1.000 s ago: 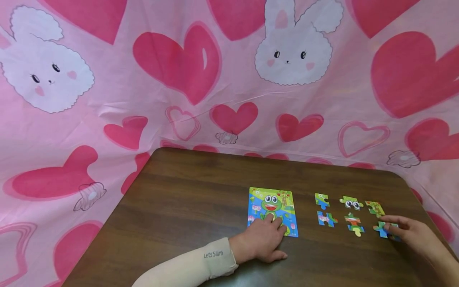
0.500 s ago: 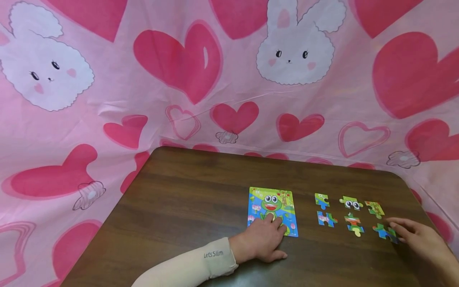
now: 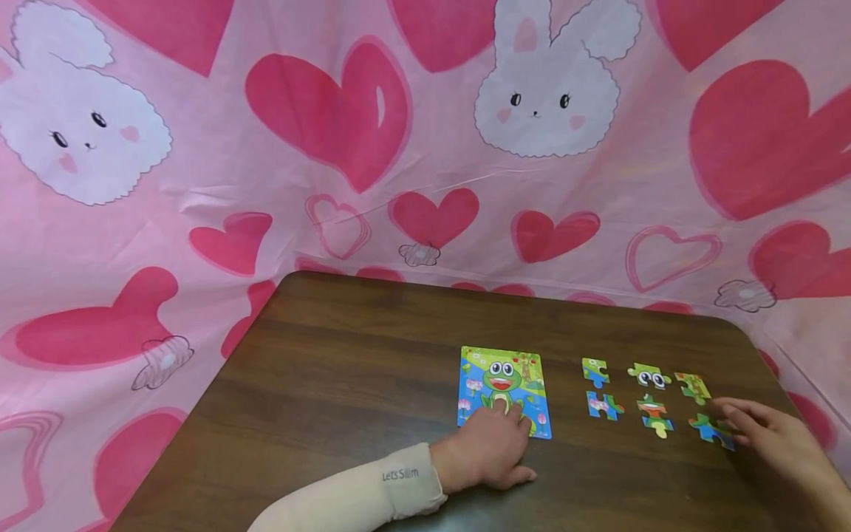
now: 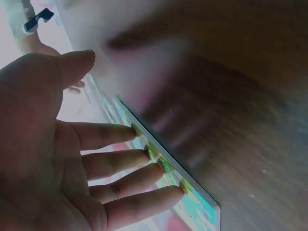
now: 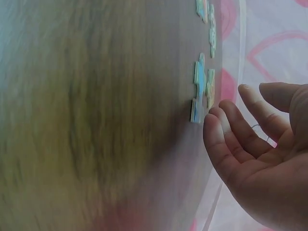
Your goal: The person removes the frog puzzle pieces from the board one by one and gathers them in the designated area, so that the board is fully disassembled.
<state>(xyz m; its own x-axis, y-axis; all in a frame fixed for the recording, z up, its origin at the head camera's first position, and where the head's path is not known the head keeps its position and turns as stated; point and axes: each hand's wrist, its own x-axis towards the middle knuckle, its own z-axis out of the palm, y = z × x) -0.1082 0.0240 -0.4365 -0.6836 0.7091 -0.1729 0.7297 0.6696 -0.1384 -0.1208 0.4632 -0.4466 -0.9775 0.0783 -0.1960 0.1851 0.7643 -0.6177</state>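
A frog picture board (image 3: 501,380) lies flat on the table, its lower part covered by my left hand (image 3: 488,447). The left wrist view shows that hand's fairly straight fingertips (image 4: 175,191) resting on the board. To the right lie several loose jigsaw pieces in two rows. One shows the frog's eyes (image 3: 650,377), and the mouth piece (image 3: 654,417) is below it. My right hand (image 3: 774,440) hovers at the right end, fingertips close to the lower right blue-green piece (image 3: 708,430). In the right wrist view its loosely bent fingers (image 5: 216,139) hold nothing.
The brown wooden table (image 3: 346,355) has rounded back corners. A pink cloth (image 3: 432,162) with hearts and rabbits hangs behind and beside it. More pieces, including a flower one (image 3: 601,406) and a green-blue corner (image 3: 595,373), lie between board and right hand.
My right hand has drawn back a little to the right from the lower right jigsaw piece, which is turned slightly and shows more fully. My left hand stays on the picture board.
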